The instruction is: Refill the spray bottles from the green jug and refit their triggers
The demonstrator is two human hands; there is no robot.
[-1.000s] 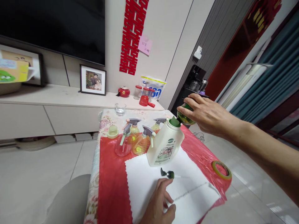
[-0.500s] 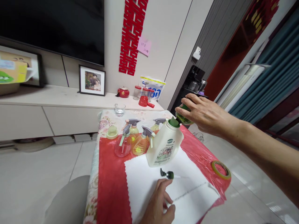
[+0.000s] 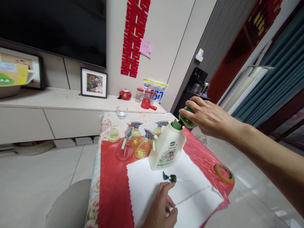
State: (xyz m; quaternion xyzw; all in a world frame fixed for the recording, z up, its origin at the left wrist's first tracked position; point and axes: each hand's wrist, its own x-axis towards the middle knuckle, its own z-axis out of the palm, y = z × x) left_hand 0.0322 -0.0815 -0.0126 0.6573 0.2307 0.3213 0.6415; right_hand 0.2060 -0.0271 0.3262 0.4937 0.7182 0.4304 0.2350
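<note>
My right hand (image 3: 201, 114) is wrapped round a green bottle (image 3: 186, 119), tipped so its mouth meets the green spout of a large cream detergent jug (image 3: 169, 147). The jug stands upright and uncapped on a white cloth (image 3: 187, 190). Near the front, my left hand (image 3: 163, 205) rests on the cloth with fingers apart and bent, holding nothing. Just beyond its fingertips lies a dark green pump head (image 3: 169, 177) with a clear tube. Left of the jug stand several spray bottles, among them a pink one (image 3: 124, 151) and an orange one (image 3: 142, 148).
A pale green cap (image 3: 114, 135) and a glass cup (image 3: 121, 112) stand at the table's back left. A roll of tape (image 3: 224, 173) lies on the red sheet (image 3: 114, 183) at right. Behind, a cabinet holds a red pot (image 3: 125, 94), lidded jars and a red ladle-like scoop (image 3: 147, 104).
</note>
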